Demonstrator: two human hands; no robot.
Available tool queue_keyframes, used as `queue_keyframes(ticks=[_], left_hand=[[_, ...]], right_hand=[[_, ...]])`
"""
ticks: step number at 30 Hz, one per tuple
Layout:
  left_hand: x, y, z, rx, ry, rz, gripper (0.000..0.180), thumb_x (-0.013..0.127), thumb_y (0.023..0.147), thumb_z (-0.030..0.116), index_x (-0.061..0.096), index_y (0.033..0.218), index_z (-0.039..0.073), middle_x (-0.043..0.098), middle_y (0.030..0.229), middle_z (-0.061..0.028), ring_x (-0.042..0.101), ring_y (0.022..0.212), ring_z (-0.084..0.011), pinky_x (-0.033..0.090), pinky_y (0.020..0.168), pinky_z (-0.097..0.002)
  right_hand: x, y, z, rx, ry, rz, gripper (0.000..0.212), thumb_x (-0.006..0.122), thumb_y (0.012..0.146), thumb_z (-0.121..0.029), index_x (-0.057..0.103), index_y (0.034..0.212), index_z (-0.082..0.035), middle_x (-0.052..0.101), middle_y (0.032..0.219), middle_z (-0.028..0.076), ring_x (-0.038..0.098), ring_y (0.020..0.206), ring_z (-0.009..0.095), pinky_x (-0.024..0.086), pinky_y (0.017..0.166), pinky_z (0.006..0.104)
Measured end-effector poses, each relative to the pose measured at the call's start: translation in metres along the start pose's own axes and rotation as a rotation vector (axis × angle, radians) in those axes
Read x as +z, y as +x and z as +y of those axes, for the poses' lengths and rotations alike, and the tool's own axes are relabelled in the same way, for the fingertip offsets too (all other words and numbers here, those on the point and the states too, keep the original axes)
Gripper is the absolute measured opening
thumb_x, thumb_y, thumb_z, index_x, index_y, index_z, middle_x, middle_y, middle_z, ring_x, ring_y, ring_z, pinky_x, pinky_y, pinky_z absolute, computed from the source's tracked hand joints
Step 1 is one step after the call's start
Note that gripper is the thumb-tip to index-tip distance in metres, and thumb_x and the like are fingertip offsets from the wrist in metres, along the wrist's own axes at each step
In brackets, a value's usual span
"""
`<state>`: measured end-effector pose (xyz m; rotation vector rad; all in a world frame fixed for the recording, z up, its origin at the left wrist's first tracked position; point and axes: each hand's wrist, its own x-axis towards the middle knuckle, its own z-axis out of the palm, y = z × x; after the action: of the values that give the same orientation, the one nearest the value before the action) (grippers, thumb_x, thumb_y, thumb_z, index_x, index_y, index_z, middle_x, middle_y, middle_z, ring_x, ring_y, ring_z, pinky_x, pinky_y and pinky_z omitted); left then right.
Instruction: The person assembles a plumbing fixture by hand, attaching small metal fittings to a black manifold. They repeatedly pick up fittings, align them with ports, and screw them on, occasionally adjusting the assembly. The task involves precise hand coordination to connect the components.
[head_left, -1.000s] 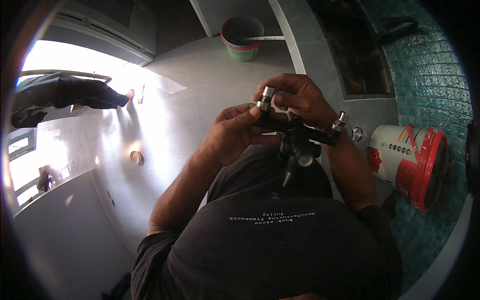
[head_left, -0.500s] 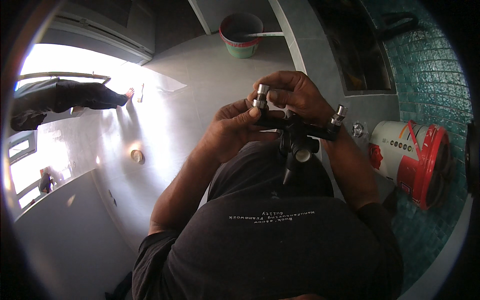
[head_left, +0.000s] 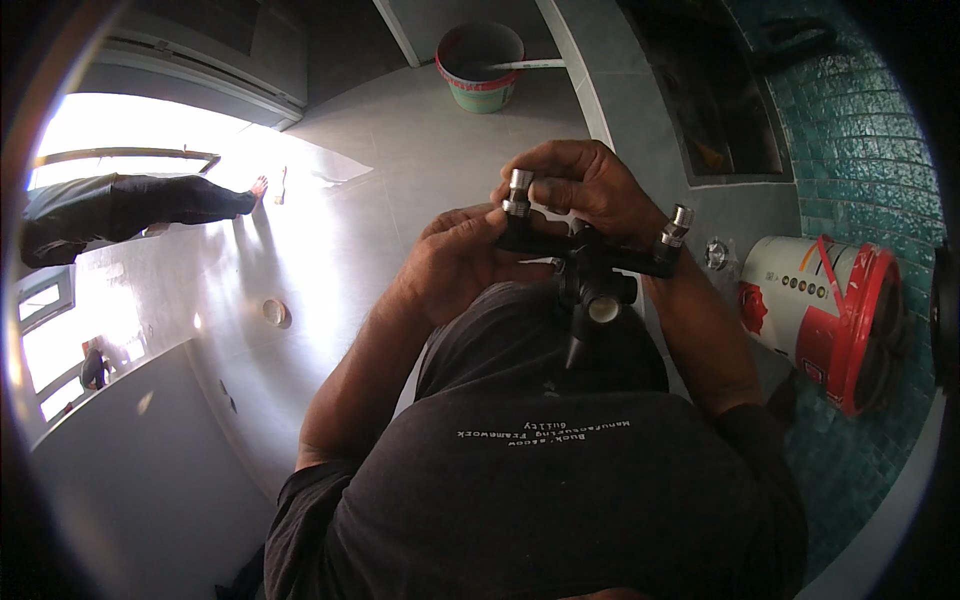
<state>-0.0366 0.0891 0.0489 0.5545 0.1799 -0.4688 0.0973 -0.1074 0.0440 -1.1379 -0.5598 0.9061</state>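
A black mixer tap (head_left: 592,275) with two arms is held above my lap. Each arm ends in a silver threaded fitting; the left metal fitting (head_left: 518,190) stands up between my hands. My left hand (head_left: 455,260) is closed round the tap's left arm, its thumb beside the base of that fitting. Curled from the other side, my right hand (head_left: 590,190) has thumb and forefinger closed at the same fitting. The right metal fitting (head_left: 677,230) sticks up next to my right wrist, with no fingers on it. Some of my left fingertips are hidden behind the tap.
A green bucket (head_left: 482,100) with a stick in it stands ahead on the tiled floor. At the right lies a white and red bucket (head_left: 800,290) beside green wall tiles (head_left: 870,150). Another person's leg (head_left: 150,203) shows far left. A small round object (head_left: 273,312) sits on the floor.
My left thumb has slid slightly left and up along the fitting's base. The tap's left fitting has shifted a little left. My right hand stays at it.
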Motion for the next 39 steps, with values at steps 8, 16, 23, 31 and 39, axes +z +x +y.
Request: queue_keyframes(ticks=[8, 16, 23, 31, 39], left_hand=[[0.006, 0.000, 0.002, -0.031, -0.155, -0.061, 0.050, 0.061, 0.105, 0.031, 0.053, 0.139, -0.005, 0.066, 0.129, -0.0282, 0.067, 0.123, -0.0371, 0.054, 0.108, -0.0536], [0.011, -0.002, 0.002, 0.039, 0.195, 0.119, 0.051, 0.065, 0.104, 0.030, 0.057, 0.131, -0.013, 0.068, 0.125, -0.0273, 0.068, 0.120, -0.0380, 0.055, 0.104, -0.0533], [0.008, -0.002, 0.009, 0.097, 0.486, 0.195, 0.053, 0.066, 0.103, 0.034, 0.059, 0.128, -0.012, 0.069, 0.123, -0.0267, 0.068, 0.120, -0.0355, 0.054, 0.104, -0.0507], [0.006, 0.001, 0.012, 0.032, 0.326, 0.192, 0.054, 0.067, 0.102, 0.035, 0.056, 0.133, -0.008, 0.068, 0.124, -0.0272, 0.069, 0.119, -0.0356, 0.057, 0.103, -0.0517], [0.016, 0.001, 0.020, -0.045, 0.107, 0.124, 0.052, 0.068, 0.101, 0.037, 0.058, 0.128, -0.006, 0.067, 0.126, -0.0277, 0.069, 0.119, -0.0355, 0.056, 0.101, -0.0516]], right_hand=[[0.000, 0.000, 0.005, 0.013, -0.022, -0.006, 0.028, 0.072, 0.099, -0.011, 0.072, 0.125, -0.005, 0.078, 0.113, 0.010, 0.075, 0.100, 0.018, 0.059, 0.085, 0.0335], [-0.002, 0.001, 0.005, 0.014, 0.022, -0.009, 0.028, 0.073, 0.099, -0.015, 0.072, 0.126, -0.004, 0.078, 0.111, 0.010, 0.073, 0.094, 0.015, 0.056, 0.077, 0.0293], [-0.001, 0.006, 0.002, 0.041, -0.065, -0.027, 0.033, 0.076, 0.097, -0.021, 0.072, 0.126, -0.005, 0.078, 0.110, 0.009, 0.073, 0.094, 0.015, 0.057, 0.078, 0.0314], [-0.002, 0.007, 0.001, 0.063, -0.132, -0.001, 0.034, 0.077, 0.097, -0.025, 0.072, 0.125, -0.006, 0.078, 0.111, 0.008, 0.072, 0.093, 0.014, 0.055, 0.076, 0.0315], [-0.002, 0.016, 0.007, 0.038, -0.037, -0.035, 0.030, 0.074, 0.099, -0.018, 0.072, 0.125, -0.004, 0.078, 0.112, 0.008, 0.072, 0.101, 0.016, 0.056, 0.089, 0.0335]])
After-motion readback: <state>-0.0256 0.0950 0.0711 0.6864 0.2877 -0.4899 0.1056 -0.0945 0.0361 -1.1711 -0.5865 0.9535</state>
